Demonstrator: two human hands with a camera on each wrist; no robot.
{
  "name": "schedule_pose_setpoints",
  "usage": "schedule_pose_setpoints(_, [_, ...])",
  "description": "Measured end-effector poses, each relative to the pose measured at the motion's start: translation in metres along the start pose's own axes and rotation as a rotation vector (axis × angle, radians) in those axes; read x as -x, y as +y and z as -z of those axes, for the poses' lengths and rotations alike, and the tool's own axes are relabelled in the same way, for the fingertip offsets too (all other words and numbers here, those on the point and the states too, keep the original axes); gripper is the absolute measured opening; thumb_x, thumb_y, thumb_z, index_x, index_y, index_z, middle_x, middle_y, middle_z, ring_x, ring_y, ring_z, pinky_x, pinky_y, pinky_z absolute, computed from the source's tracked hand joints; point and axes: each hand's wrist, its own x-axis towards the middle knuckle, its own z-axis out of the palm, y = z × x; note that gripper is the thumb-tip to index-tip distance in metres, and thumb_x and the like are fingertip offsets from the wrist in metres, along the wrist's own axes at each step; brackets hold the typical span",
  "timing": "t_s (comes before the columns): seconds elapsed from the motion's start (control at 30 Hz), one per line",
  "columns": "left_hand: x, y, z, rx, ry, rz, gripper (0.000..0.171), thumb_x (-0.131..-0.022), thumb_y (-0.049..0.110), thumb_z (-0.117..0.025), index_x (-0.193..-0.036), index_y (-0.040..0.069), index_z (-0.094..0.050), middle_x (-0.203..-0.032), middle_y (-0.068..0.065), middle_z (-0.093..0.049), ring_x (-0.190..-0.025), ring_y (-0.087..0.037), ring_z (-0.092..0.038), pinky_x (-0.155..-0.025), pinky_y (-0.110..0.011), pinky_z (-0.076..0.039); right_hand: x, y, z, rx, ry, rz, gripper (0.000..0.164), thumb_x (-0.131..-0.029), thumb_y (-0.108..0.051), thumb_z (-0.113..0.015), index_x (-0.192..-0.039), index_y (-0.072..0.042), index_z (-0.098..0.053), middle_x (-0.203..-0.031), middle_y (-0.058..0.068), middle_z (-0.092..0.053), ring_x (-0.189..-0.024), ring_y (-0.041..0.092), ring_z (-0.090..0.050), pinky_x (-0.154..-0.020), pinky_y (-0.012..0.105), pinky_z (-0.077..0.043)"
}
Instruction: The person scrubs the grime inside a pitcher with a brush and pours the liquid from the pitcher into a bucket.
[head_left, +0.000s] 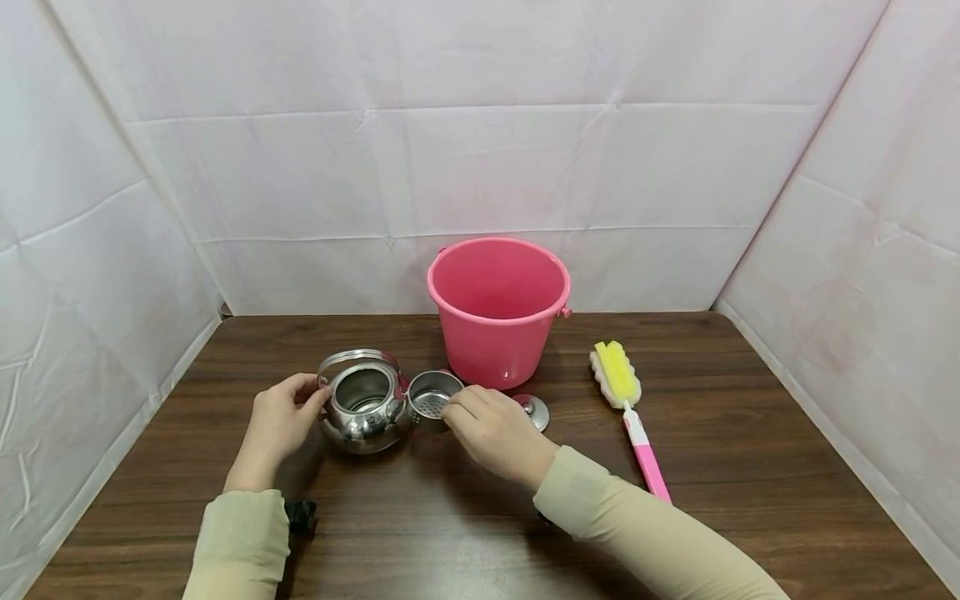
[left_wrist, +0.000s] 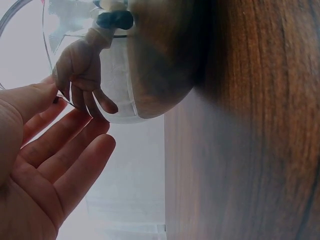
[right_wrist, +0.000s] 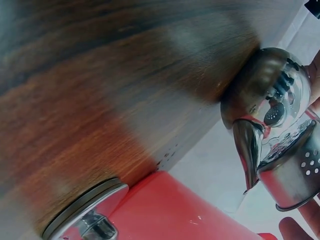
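Note:
A shiny steel teapot [head_left: 365,433] stands uncovered on the table, its hoop handle raised at the back. At its left side is my left hand [head_left: 279,421]; thumb and index finger pinch the base of the handle, while the other fingers [left_wrist: 82,167] are spread by the mirror-like body. My right hand [head_left: 501,433] grips a small steel strainer basket [right_wrist: 292,172] by its side, just right of the teapot. Perforations show in the strainer's bottom and wall. In the right wrist view the strainer overlaps the teapot near its spout [right_wrist: 247,150]. The teapot lid [head_left: 536,412] lies beyond my right hand, partly hidden by it.
A pink bucket [head_left: 491,342] stands behind the strainer and lid. To the right lies a sponge brush [head_left: 618,375] with a yellow-and-white head and pink handle. White sheeting [head_left: 480,167] encloses the wooden table [head_left: 420,533] at the back and both sides.

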Motion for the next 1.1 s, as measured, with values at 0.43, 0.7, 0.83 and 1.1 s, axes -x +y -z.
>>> schedule_pose_setpoints(0.43, [0.0, 0.0, -0.001, -0.01, 0.007, -0.005, 0.023, -0.093, 0.014, -0.059, -0.107, -0.004, -0.063, -0.097, -0.022, -0.068, -0.089, -0.034, -0.068, -0.071, -0.042, -0.056, 0.007, 0.003, 0.001, -0.003, -0.025, -0.013, 0.006, -0.087, -0.006, -0.058, -0.09, -0.008, -0.063, -0.09, 0.001, -0.062, -0.085, 0.016, -0.06, -0.077, 0.024, -0.052])
schedule_pose_setpoints(0.7, [0.0, 0.0, 0.0, -0.003, 0.004, -0.004, 0.023, -0.094, 0.013, -0.059, -0.108, -0.004, -0.062, -0.099, -0.023, -0.067, -0.091, -0.035, -0.068, -0.071, -0.041, -0.056, 0.009, 0.004, 0.003, 0.001, -0.036, -0.018, 0.007, -0.084, -0.005, -0.061, -0.09, -0.008, -0.063, -0.089, 0.001, -0.062, -0.085, 0.016, -0.061, -0.076, 0.024, -0.052])
schedule_pose_setpoints(0.83, [-0.001, -0.001, -0.001, -0.008, 0.009, -0.007, 0.023, -0.093, 0.013, -0.059, -0.108, -0.004, -0.063, -0.098, -0.023, -0.068, -0.09, -0.034, -0.068, -0.071, -0.042, -0.056, 0.01, 0.004, 0.003, 0.006, -0.036, -0.02, 0.007, -0.084, -0.005, -0.061, -0.09, -0.008, -0.063, -0.089, 0.001, -0.062, -0.085, 0.016, -0.061, -0.075, 0.024, -0.052])
schedule_pose_setpoints(1.1, [-0.001, -0.001, -0.001, -0.011, 0.01, -0.007, 0.022, -0.093, 0.013, -0.059, -0.107, -0.004, -0.063, -0.098, -0.023, -0.068, -0.089, -0.033, -0.068, -0.07, -0.041, -0.056, 0.014, 0.007, 0.002, 0.003, -0.044, -0.025, 0.007, -0.084, -0.005, -0.061, -0.09, -0.008, -0.063, -0.089, 0.001, -0.062, -0.085, 0.016, -0.061, -0.075, 0.024, -0.052])
